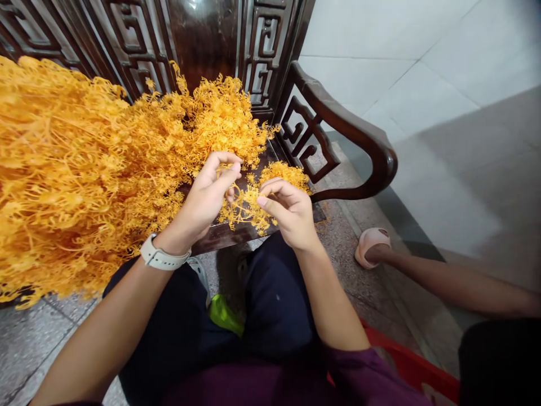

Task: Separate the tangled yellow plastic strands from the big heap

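Orange branching sprigs (247, 208) are gathered in a small tuft between both hands, just above the seat of a dark carved wooden armchair (236, 237); dried or dyed plant stems are suggested, though the material cannot be told for certain. The tuft is pinched by the left hand (205, 197), its thumb and fingers curled closely over the thin stems, and by the right hand (289, 214), whose fingertips (261, 201) are brought nearly together on the strands; both grips are almost closed, and the hands are held just apart. A white watch (164, 255) is worn on the left wrist. A smaller orange clump (285, 176) is seen on the seat just behind the hands, while a far larger orange mass (76, 169) is heaped to the left, against the fretwork chair back (262, 56); only the small tuft is held apart from it, and no tied or finished bundle can be made out. Dark trousers (274, 299) are seen below the hands; a red plastic crate (406, 361) is partly seen at lower right, and a nearby person's bare leg (456, 287) ends in a pink slipper (372, 246) on the speckled stone floor (359, 282).
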### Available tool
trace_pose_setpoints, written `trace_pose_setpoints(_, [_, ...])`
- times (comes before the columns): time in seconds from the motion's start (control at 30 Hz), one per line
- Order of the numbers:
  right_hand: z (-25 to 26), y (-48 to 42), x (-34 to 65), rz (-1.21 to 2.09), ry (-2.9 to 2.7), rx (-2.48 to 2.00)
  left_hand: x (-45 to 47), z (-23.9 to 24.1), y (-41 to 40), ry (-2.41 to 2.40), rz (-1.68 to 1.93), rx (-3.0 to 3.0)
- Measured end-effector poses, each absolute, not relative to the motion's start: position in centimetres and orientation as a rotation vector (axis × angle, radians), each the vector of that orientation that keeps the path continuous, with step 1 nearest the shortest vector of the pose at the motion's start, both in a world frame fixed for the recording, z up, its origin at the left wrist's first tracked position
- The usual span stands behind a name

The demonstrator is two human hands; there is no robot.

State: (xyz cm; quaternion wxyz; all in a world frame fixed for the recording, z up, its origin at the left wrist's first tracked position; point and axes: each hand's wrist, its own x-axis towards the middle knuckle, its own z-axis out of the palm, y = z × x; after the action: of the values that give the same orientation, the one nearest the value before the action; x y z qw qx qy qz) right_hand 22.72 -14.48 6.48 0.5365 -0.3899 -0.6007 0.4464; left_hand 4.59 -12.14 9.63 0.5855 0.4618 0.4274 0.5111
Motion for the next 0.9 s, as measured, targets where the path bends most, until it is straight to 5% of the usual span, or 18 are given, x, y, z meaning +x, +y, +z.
trace_pose_setpoints(0.37, [5.9, -14.5, 22.5, 1.452, -1.259, -0.821, 4.4, 9.3, -12.4, 0.839, 1.265, 1.058])
trace_pose_setpoints(0.9, [6.2, -14.4, 22.9, 1.464, -1.224, -0.801, 4.4, 9.8, -12.8, 0.995, 1.157, 1.517])
